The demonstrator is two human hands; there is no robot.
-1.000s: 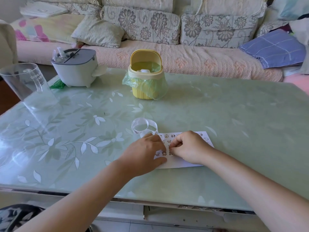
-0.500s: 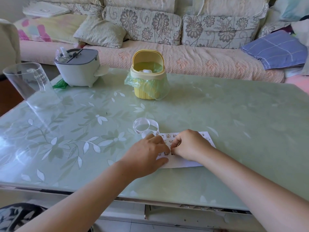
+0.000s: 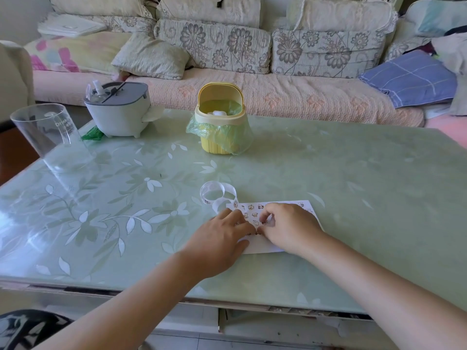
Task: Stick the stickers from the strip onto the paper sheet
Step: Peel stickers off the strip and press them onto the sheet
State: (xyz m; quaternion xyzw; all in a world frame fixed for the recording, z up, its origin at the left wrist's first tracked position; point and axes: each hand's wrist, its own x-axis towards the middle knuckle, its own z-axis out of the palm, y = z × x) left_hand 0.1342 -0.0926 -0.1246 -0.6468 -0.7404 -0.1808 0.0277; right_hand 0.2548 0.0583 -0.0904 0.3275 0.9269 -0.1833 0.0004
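A white paper sheet [image 3: 260,248] with several small cartoon stickers on it lies on the table near the front edge. The sticker strip [image 3: 214,192] curls in a loop just behind the sheet's left corner, and its end runs under my left hand [image 3: 219,238]. That hand lies palm down, fingers fairly straight, pressing the strip end and the sheet's left part. My right hand [image 3: 288,228] rests on the sheet with fingers curled. Its thumb tip meets my left forefinger at a small sticker [image 3: 257,233]. Both hands hide the sheet's middle.
A yellow mini bin [image 3: 219,122] with a green bag stands behind the sheet. A grey-lidded white container [image 3: 118,111] and a clear plastic cup [image 3: 50,133] are at the back left. The green glass table [image 3: 353,185] ends at a sofa [image 3: 252,92] behind.
Both hands stay almost still on the sheet; the right fingers shift slightly at the sticker. The strip loop has not moved.
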